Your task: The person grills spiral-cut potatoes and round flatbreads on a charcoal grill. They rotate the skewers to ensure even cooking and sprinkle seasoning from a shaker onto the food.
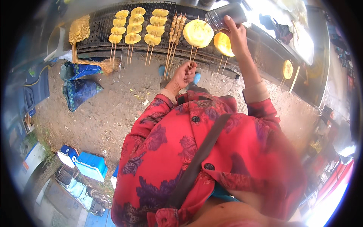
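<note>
My left hand (184,77) is closed around the thin wooden sticks of a round, flat yellow bread (198,33), which lies over the near part of the grill. In my right hand (236,36) is a dark shaker jar (228,16), tipped on its side with its ribbed end toward the bread's upper right edge. Whether anything falls from it is too small to see. Below the jar, partly behind my right hand, is a second round yellow bread (224,43) on two sticks. Thin meat skewers (176,28) lie just left of the first bread.
The long grill (98,32) runs across the far side. Skewers of yellow slices (134,26) and a bundle of flat golden pieces (79,29) lie along its left part. Another skewered round (287,69) is at right. Blue bags (81,92) and a blue cooler (92,166) stand on the ground.
</note>
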The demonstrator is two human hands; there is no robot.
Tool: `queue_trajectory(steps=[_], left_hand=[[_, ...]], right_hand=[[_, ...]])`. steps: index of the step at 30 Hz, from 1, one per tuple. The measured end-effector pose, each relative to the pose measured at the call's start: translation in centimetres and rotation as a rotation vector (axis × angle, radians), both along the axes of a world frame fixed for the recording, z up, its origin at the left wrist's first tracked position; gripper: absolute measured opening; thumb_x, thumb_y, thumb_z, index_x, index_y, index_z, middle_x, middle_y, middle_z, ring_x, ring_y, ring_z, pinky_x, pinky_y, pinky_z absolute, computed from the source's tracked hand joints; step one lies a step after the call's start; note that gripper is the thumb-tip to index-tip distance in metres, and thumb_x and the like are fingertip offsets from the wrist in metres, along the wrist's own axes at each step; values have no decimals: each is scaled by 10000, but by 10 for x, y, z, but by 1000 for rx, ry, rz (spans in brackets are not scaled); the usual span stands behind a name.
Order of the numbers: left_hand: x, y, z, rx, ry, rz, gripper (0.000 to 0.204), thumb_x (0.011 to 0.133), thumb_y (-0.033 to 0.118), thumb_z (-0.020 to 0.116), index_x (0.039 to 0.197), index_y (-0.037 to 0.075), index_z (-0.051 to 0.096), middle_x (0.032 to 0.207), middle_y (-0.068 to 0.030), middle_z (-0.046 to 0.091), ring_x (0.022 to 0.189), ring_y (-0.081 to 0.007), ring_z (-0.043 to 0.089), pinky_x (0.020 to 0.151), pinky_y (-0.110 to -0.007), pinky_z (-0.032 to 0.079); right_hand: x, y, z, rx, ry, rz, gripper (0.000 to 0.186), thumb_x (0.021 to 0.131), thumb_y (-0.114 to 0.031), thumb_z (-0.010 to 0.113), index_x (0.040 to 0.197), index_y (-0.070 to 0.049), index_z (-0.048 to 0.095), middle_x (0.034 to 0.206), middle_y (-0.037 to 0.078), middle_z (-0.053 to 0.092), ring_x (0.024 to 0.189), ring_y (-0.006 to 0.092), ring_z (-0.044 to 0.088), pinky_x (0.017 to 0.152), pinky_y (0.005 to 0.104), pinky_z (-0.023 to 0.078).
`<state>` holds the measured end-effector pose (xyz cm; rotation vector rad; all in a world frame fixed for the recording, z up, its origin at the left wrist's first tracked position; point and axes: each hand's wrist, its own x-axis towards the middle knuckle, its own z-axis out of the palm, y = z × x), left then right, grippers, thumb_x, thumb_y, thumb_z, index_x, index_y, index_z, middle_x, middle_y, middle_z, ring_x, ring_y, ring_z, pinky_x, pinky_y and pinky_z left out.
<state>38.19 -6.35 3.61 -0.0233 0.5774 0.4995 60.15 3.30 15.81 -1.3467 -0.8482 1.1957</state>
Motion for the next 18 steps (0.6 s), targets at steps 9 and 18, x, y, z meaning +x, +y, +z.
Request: queue_trajectory(steps=[9, 18], left_hand=[[-2, -7, -5, 206, 251, 13, 396, 970, 398, 336, 1034, 66, 542, 714, -12, 568, 501, -80, 460, 448, -213, 363], [-15, -24, -23, 186, 292, 60, 417, 970, 432, 296, 1145, 116, 505, 900, -65, 641, 694, -136, 601, 614, -281, 499]], right_hand=[[-4, 18, -1, 49, -64, 40, 605, 784, -425, 670, 1097, 67, 512, 1007, 141, 585, 915, 193, 598, 843, 322, 481], [13, -20, -21, -18, -14, -63, 543, 782, -432, 650, 1029, 45, 570, 949, 113, 619, 859, 167, 572, 791, 309, 443]])
